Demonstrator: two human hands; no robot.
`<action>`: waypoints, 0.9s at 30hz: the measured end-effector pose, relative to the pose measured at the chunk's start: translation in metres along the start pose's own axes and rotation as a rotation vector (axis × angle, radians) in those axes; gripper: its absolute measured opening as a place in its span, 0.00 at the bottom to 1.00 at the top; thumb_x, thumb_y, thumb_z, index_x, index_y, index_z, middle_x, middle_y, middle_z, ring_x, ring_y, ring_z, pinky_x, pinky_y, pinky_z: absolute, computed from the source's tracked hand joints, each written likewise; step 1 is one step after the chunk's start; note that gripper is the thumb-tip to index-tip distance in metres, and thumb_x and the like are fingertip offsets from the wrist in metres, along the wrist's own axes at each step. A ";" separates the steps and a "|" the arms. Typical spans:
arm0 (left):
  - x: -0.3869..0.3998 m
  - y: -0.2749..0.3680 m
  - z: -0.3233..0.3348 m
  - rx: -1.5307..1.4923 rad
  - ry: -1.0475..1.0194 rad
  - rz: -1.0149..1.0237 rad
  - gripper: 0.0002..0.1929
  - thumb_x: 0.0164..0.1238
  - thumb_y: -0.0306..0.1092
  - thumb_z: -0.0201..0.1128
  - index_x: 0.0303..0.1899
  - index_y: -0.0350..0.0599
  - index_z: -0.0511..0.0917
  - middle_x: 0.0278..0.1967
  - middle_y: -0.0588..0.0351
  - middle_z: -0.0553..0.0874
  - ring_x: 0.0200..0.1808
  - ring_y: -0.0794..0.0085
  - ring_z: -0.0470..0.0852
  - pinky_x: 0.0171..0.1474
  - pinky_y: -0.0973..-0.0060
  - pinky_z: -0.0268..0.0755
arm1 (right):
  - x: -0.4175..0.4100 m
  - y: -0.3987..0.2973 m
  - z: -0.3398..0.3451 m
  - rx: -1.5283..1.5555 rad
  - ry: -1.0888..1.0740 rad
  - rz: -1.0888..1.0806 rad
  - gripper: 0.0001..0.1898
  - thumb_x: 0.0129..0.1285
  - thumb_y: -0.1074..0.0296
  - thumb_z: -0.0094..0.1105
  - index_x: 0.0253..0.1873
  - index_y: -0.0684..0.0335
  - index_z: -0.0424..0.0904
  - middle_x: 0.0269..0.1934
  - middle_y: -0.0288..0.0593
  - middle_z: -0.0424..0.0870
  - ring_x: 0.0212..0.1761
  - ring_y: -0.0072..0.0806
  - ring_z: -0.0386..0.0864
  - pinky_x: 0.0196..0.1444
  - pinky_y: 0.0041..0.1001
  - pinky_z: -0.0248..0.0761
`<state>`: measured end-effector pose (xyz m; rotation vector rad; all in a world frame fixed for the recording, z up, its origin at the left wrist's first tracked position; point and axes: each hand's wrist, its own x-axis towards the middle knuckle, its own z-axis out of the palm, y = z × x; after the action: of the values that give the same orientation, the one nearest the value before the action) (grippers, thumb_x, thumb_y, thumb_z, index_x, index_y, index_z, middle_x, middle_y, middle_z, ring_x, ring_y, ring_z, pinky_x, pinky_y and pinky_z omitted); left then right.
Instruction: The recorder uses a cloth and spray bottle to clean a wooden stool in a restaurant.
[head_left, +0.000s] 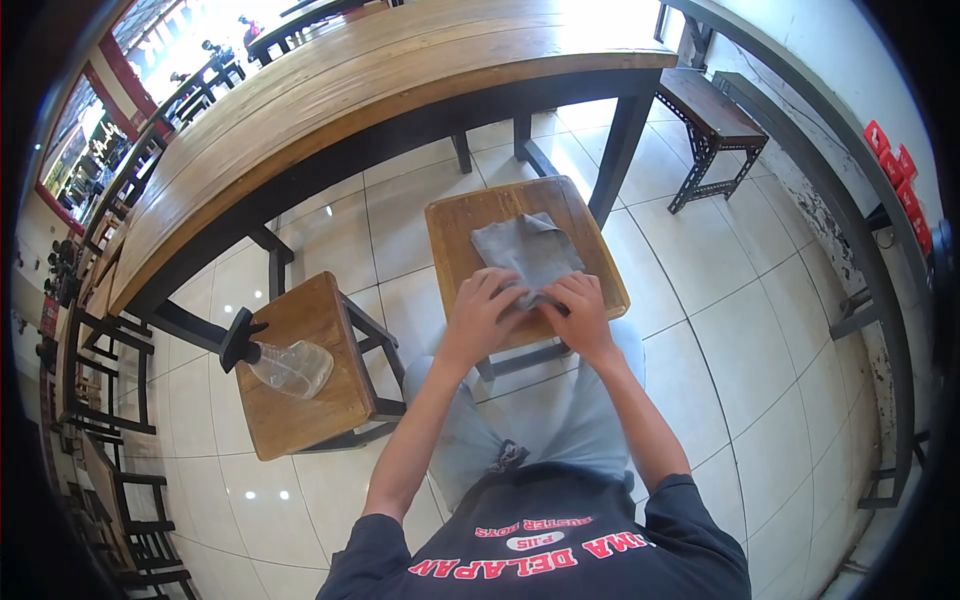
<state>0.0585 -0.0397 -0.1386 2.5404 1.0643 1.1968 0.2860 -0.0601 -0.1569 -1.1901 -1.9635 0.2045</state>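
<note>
A grey cloth (529, 247) lies roughly flat on the seat of a wooden stool (457, 225) in front of me. Its near edge is bunched between my two hands. My left hand (491, 304) touches the near left part of the cloth, fingers bent. On the near right part rests my right hand (576, 304), its fingers curled at the cloth's edge. Both hands seem to pinch the bunched edge. A clear spray bottle (300, 369) with a black trigger head stands on a second wooden stool (277, 427) to the left.
A long wooden table (337, 90) with a dark frame runs beyond the stools. A darker stool (720, 120) stands at the upper right near the wall. Red objects (900, 180) sit along the right side. More tables and stools line the left. The floor has pale tiles (697, 277).
</note>
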 end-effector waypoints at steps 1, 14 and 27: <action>-0.006 -0.005 0.000 0.003 0.001 -0.006 0.19 0.64 0.29 0.79 0.56 0.46 0.88 0.60 0.52 0.90 0.64 0.51 0.85 0.69 0.58 0.76 | 0.001 -0.006 -0.004 -0.062 -0.028 -0.048 0.15 0.55 0.75 0.79 0.49 0.58 0.92 0.52 0.37 0.90 0.58 0.38 0.84 0.67 0.39 0.69; -0.052 0.016 -0.035 -0.231 0.001 -0.241 0.09 0.69 0.25 0.76 0.48 0.40 0.91 0.54 0.48 0.94 0.60 0.53 0.92 0.61 0.62 0.83 | -0.024 -0.003 -0.049 0.157 -0.137 0.089 0.13 0.67 0.73 0.75 0.55 0.57 0.94 0.56 0.39 0.93 0.66 0.37 0.86 0.73 0.38 0.70; 0.000 -0.025 -0.030 0.063 0.084 -0.217 0.25 0.67 0.43 0.80 0.62 0.44 0.86 0.64 0.47 0.89 0.68 0.48 0.83 0.69 0.52 0.74 | 0.050 0.031 -0.010 -0.017 -0.121 -0.001 0.30 0.68 0.66 0.72 0.75 0.52 0.82 0.77 0.39 0.81 0.82 0.44 0.74 0.80 0.50 0.61</action>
<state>0.0234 -0.0266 -0.1281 2.3616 1.3761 1.2380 0.3027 -0.0063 -0.1381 -1.2127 -2.0743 0.2653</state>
